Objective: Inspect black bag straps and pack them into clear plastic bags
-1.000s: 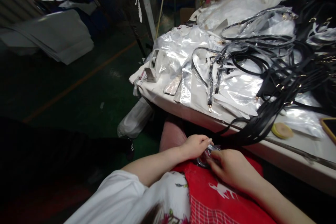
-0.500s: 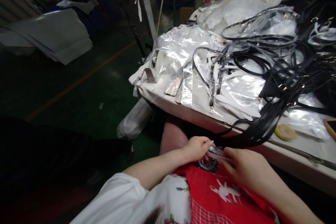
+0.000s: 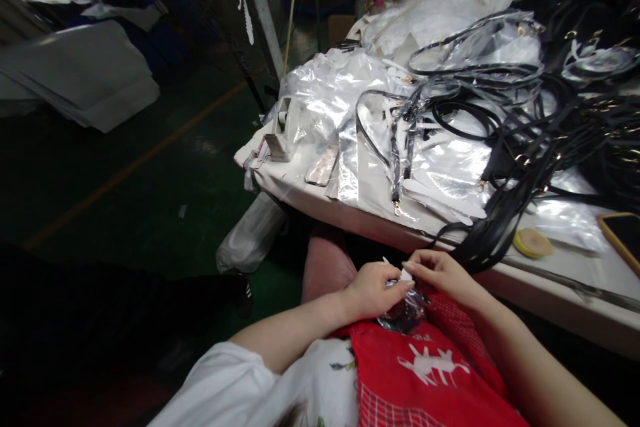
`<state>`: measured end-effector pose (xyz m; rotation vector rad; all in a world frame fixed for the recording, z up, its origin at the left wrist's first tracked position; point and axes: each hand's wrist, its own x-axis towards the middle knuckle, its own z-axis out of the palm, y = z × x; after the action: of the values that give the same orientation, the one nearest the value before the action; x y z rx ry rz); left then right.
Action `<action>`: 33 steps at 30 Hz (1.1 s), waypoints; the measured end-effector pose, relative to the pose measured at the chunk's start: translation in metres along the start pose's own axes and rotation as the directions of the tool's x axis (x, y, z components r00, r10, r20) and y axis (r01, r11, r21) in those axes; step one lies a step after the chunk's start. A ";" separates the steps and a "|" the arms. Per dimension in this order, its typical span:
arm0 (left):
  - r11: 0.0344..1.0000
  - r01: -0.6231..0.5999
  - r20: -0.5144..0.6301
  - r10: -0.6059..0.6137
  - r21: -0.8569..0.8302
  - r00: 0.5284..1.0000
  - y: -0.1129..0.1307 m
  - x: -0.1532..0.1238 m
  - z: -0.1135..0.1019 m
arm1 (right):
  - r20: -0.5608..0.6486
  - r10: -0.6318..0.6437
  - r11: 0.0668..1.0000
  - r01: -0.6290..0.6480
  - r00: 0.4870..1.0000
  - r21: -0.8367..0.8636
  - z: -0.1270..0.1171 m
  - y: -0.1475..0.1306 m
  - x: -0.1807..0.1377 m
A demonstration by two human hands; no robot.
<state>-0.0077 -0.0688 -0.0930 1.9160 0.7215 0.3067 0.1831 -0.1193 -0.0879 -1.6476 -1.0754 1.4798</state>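
Above my lap, my left hand (image 3: 376, 290) is closed on a coiled black strap (image 3: 403, 317) in clear plastic. A white strip (image 3: 406, 275) pokes up at the top of the coil, between the fingers of both hands. The thumb and fingertips of my right hand (image 3: 436, 269) pinch that strip. Part of the coil is hidden behind my left hand and fingers. On the table in front, a black strap with a gold clasp (image 3: 397, 180) lies beside several loose white strips (image 3: 443, 195) with toothed edges.
The white table (image 3: 305, 203) bears a heap of black straps (image 3: 520, 167), clear plastic bags (image 3: 330, 90), a tape dispenser (image 3: 281, 140), a phone (image 3: 323, 165), a yellow round thing (image 3: 533, 243) and another phone (image 3: 623, 237). A wrapped roll (image 3: 250, 233) lies below. Someone's shoe (image 3: 245, 297) shows left.
My right hand has moved up and in, now pinching the white strip above the coil. The left hand has turned over the coil. The view has shifted slightly.
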 end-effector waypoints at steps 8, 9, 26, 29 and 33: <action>0.987 -0.134 0.016 0.136 -0.094 0.991 0.003 -0.001 0.001 | -0.158 -0.017 0.992 0.036 0.987 0.118 0.029 0.023 0.008; 0.986 -0.140 -0.015 0.139 -0.088 0.990 0.005 0.000 -0.001 | -0.193 -0.038 0.992 0.061 0.980 0.114 0.027 0.020 0.004; 0.979 0.047 -0.021 -0.052 -0.200 0.998 0.006 0.032 0.005 | -0.336 -0.624 0.703 0.319 0.706 -0.636 0.016 -0.005 -0.030; 0.979 0.129 -0.004 -0.131 -0.159 0.991 0.009 0.035 0.005 | -0.183 -0.729 0.478 0.299 0.660 -0.826 0.015 -0.005 -0.033; 0.967 0.229 -0.003 -0.230 -0.110 0.973 0.015 0.039 0.004 | -0.075 -0.727 0.346 0.269 0.682 -0.899 0.011 -0.006 -0.037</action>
<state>0.0301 -0.0528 -0.0857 1.7091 0.9097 0.2113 0.1701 -0.1502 -0.0675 -1.8032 -1.9501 -0.0255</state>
